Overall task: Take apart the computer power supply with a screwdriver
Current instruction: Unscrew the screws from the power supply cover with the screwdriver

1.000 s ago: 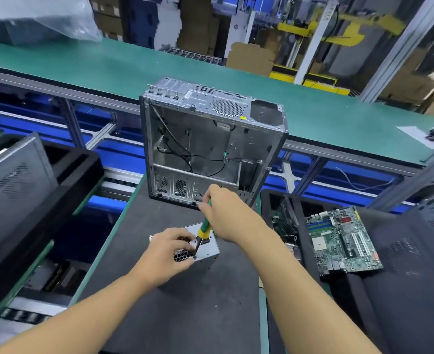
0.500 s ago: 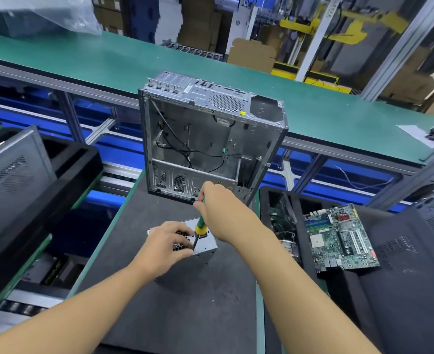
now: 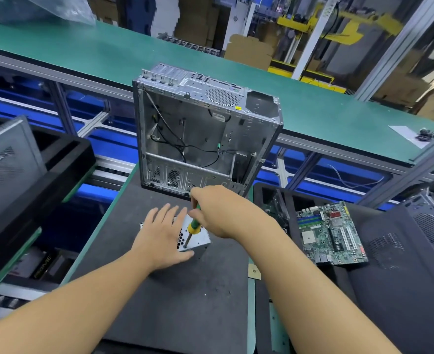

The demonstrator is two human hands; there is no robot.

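Observation:
A small grey metal power supply with a perforated grille lies on the dark foam mat in front of me. My left hand lies flat on top of it with fingers spread, covering most of it. My right hand grips a screwdriver with a green and yellow handle. The shaft points down, and its tip meets the near right corner of the power supply's top.
An empty open computer case stands upright just behind the power supply. A bare motherboard lies on a black tray at the right. A black tray holding a grey panel sits at the left. A green conveyor belt runs behind.
My left hand has gone from curled around the power supply's edge to flat and spread on its top. The screwdriver tip shifted toward the near right corner.

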